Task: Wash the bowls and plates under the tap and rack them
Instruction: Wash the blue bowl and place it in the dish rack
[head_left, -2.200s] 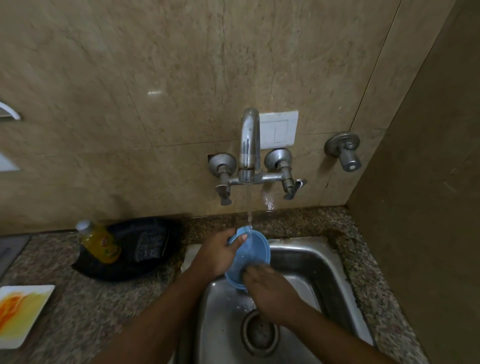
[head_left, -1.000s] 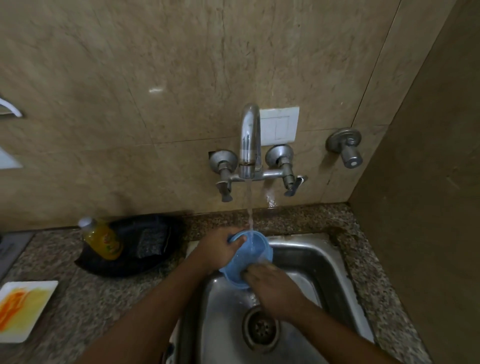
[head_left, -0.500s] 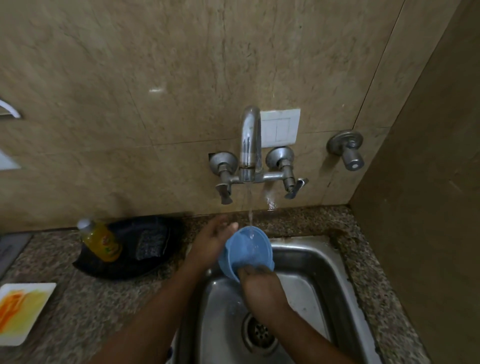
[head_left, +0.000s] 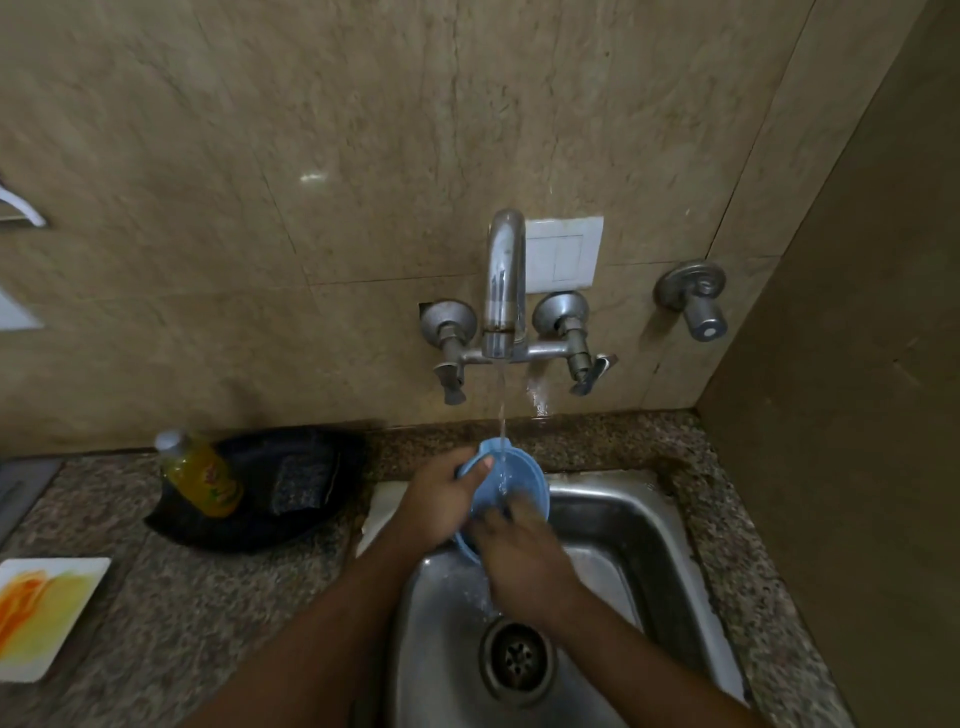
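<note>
Head view: a blue bowl (head_left: 514, 480) tilts over the steel sink (head_left: 628, 514), its opening facing up and toward the person, under the tap's (head_left: 503, 280) thin stream. The left hand (head_left: 441, 501) grips its rim, thumb hooked over. The right hand (head_left: 524, 556), blurred, apparently rubs inside, fingers pressed together.

Both forearms bare to frame edge, hands (head_left: 524, 556) ungloved (fingers motion-blurred), nails short.
</note>
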